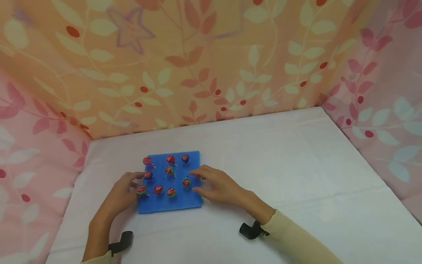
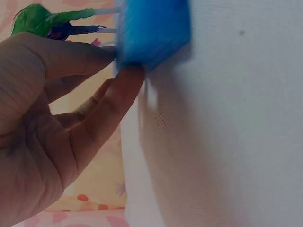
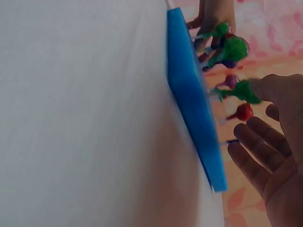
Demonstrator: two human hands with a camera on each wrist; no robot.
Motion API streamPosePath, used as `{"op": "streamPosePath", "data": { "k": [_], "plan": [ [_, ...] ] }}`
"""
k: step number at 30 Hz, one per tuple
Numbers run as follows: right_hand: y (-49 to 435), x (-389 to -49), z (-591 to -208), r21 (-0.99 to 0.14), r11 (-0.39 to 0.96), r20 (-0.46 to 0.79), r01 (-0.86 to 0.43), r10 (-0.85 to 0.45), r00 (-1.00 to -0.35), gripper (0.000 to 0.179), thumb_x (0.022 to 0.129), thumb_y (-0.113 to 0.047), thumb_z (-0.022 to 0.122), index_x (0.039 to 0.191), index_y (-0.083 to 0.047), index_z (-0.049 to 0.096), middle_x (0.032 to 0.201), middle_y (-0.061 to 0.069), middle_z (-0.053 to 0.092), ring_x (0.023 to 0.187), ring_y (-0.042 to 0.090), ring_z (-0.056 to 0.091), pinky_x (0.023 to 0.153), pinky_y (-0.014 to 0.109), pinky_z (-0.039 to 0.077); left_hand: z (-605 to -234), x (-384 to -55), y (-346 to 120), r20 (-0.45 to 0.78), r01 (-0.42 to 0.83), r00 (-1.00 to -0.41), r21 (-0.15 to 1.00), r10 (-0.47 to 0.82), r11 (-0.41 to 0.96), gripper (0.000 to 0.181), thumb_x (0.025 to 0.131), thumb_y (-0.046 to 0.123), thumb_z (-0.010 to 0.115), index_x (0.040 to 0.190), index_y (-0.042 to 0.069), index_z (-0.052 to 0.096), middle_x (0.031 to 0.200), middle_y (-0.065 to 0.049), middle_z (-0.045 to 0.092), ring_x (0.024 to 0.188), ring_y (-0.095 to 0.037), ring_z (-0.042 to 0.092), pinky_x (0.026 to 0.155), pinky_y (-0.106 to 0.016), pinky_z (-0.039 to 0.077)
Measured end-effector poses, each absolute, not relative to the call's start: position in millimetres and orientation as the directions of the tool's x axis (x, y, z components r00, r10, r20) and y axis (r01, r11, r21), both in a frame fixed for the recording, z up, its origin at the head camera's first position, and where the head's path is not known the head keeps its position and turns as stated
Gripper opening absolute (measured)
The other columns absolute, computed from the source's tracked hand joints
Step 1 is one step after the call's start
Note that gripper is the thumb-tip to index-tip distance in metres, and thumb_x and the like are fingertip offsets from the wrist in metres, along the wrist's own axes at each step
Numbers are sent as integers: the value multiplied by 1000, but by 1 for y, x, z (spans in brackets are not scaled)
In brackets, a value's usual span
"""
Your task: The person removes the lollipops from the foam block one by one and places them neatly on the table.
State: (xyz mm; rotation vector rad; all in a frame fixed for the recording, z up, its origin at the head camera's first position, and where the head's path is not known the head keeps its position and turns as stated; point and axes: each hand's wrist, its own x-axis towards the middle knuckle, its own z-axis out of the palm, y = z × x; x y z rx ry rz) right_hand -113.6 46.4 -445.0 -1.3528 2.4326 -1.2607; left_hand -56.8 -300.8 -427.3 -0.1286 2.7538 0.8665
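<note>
A blue foam board (image 1: pixel 194 201) lies on the white table with several wrapped lollipops standing in it on their sticks. At its left edge my left hand (image 1: pixel 123 192) rests with fingertips against the side. Close above those fingers in the left wrist view is a green-wrapped lollipop (image 2: pixel 33 20). Over the board's right edge reaches my right hand (image 1: pixel 219 185), thumb and fingers spread apart around a red-and-green lollipop (image 1: pixel 186 182). From the right wrist, the thumb overlaps that lollipop's green wrapper (image 3: pixel 246 92), while the other fingers extend loosely beside a red lollipop (image 3: pixel 244 112).
The white tablecloth (image 1: pixel 280 157) stretches away to the right of the board. Leaf-patterned fabric (image 1: pixel 211 66) hangs behind the table and along both sides. Black wrist mounts (image 1: pixel 250 230) sit at both of my wrists, low over the cloth.
</note>
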Motion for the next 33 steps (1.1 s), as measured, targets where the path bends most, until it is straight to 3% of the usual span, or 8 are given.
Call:
{"op": "streamPosePath", "data": {
  "k": [5,12,17,21,26,31,33],
  "plan": [
    [33,-112,-453,-673,307,312,-673,-707,-635,44,98,-17,76,138,-6,61,128,4,71,120,15,70,105,30,60,-428,-63,-296,-279,-158,-960,572,10,805,63,88,-3,68,150,0,52,145,-28,56,129,-51,58,96,-57,63],
    [22,-116,-456,-701,298,338,-648,-661,-669,37,98,-9,74,133,-4,62,117,5,75,102,15,75,91,28,64,-423,-71,-294,-293,-146,-956,532,19,834,72,83,-5,68,152,0,48,140,-29,57,124,-48,61,95,-58,63],
    [13,-118,-456,-747,251,318,-616,-678,-662,34,98,-6,71,130,-6,60,113,5,76,100,13,74,90,24,63,-423,-71,-301,-270,-130,-963,512,16,849,70,86,-1,70,152,2,47,140,-30,54,124,-49,60,97,-63,60],
    [10,-116,-458,-778,235,305,-583,-671,-676,32,98,-4,71,128,-10,61,112,5,76,98,12,74,89,23,63,-427,-70,-302,-192,-57,-980,527,54,848,59,92,4,70,149,2,54,153,-28,46,135,-54,55,107,-68,53],
    [8,-112,-461,-818,211,293,-535,-648,-703,32,98,-3,71,127,-10,62,114,5,75,99,12,74,90,22,63,-430,-71,-301,-134,20,-985,538,109,843,68,80,-5,71,146,-3,57,162,-25,43,144,-56,47,113,-72,45],
    [6,-109,-463,-848,198,273,-491,-630,-727,32,98,-3,71,127,-10,61,115,5,75,101,14,75,91,21,63,-432,-70,-302,-108,41,-987,547,119,836,74,73,-8,73,146,3,60,158,-24,48,148,-52,43,120,-74,36],
    [6,-108,-463,-854,198,267,-481,-627,-732,32,98,-3,71,127,-10,61,116,5,75,101,14,75,91,21,63,-432,-69,-303,-120,25,-987,542,107,840,70,79,-3,75,147,8,59,158,-23,48,149,-51,43,121,-75,34]
  ]
}}
